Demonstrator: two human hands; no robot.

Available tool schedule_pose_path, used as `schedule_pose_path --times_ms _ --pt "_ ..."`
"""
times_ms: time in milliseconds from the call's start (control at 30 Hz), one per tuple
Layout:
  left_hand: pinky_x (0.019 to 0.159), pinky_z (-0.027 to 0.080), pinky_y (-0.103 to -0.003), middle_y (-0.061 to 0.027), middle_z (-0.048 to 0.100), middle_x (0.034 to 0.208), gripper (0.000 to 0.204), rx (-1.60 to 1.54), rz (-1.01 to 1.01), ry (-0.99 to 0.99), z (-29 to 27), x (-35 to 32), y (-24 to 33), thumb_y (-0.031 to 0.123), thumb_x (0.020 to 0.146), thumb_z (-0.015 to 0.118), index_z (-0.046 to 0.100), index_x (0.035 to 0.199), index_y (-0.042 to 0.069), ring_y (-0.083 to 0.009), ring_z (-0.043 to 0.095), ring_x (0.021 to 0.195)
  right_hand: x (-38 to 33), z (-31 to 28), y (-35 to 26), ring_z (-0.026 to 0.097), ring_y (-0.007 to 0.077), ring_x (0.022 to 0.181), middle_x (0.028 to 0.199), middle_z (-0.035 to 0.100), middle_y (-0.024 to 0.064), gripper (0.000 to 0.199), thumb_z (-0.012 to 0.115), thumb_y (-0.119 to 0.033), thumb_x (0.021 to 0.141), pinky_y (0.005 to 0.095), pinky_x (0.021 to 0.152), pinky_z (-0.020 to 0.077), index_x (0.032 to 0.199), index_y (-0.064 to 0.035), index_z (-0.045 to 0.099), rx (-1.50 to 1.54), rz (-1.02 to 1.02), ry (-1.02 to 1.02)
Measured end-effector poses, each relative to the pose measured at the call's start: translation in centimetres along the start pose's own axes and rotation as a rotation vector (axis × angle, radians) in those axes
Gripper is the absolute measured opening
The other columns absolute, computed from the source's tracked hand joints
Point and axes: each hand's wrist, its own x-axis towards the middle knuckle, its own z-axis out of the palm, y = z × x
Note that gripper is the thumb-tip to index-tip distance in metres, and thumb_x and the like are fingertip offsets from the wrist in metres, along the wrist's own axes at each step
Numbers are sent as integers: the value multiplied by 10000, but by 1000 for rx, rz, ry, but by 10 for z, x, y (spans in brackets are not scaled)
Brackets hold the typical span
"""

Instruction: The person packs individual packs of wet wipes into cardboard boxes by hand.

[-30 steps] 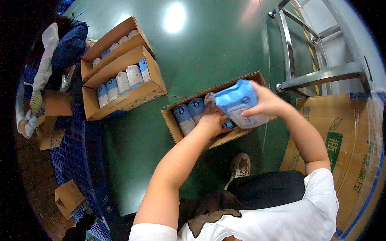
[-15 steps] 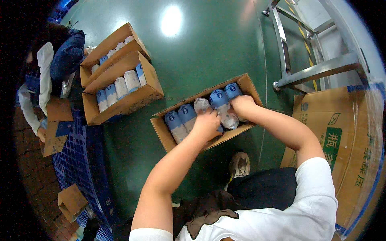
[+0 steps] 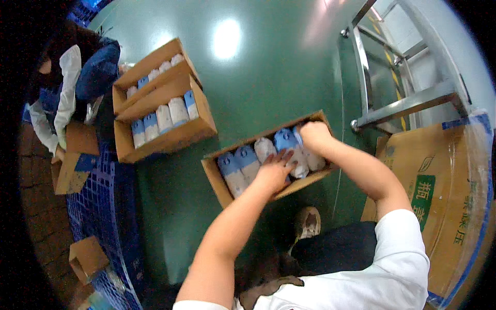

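Note:
An open cardboard box [image 3: 213, 178] stands on the floor before me, with a row of blue-and-white wrapped cylindrical packets [image 3: 250, 161] inside. My left hand [image 3: 276, 170] lies over the middle packets, fingers spread and touching their wrapping. My right hand [image 3: 315, 138] reaches into the right end of the box. Its fingers curl over the top end of the rightmost packet [image 3: 313, 159]; the fingertips are partly hidden. Beside my left hand, a whitish packet [image 3: 265, 148] shows its rounded top.
Two more open boxes of packets [image 3: 164, 119] stand at the left. Farther left, another person [image 3: 70, 77] handles a cardboard box [image 3: 75, 170] by a blue plastic pallet [image 3: 98, 201]. A metal frame [image 3: 408, 101] stands at the right, above flattened cardboard [image 3: 439, 170].
My right hand has shifted to the upper end of the rightmost packet. The fingers of my left hand have spread over the middle packets. The whole view has shifted slightly.

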Motion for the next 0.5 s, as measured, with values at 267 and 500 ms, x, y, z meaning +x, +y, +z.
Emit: schedule_pose_path --times_ms 267,500 --pt "1016 284 -357 -157 426 1298 745 -1342 -293 257 -12 9 -2 379 713 713 395 1281 16 -249 394 1214 -99 -93 8 572 319 649 696 560 111 98 537 -156 775 408 553 447 743 -66 514 453 -287 454" --pt "867 429 -327 -93 545 1082 619 -1771 -155 859 -98 -36 14 164 683 761 419 1178 21 -182 539 990 -68 -115 -25 522 201 847 953 504 72 237 594 -170 823 329 694 436 1009 -62 493 1300 -499 482"
